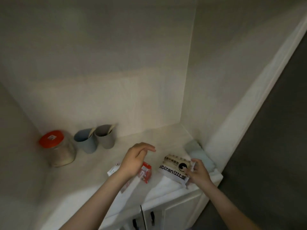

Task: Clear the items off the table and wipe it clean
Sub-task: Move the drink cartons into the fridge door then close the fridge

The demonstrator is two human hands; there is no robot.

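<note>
My right hand (198,171) grips the right end of a bread packet (172,166) printed with black letters, which lies near the counter's front right corner. My left hand (135,159) hovers open above the counter, fingers relaxed and pointing right, holding nothing. Under its wrist lie a small red and white box (146,171) and a white tube-like item (113,170). A pale blue cloth (199,153) is bunched in the back right corner. White paper (162,185) lies under the packet.
A glass jar with an orange lid (57,148) stands at the back left. Beside it are a blue cup (86,141) and a grey cup (105,136), each with a stick inside. Cabinet doors with black handles (152,219) are below the counter (83,171).
</note>
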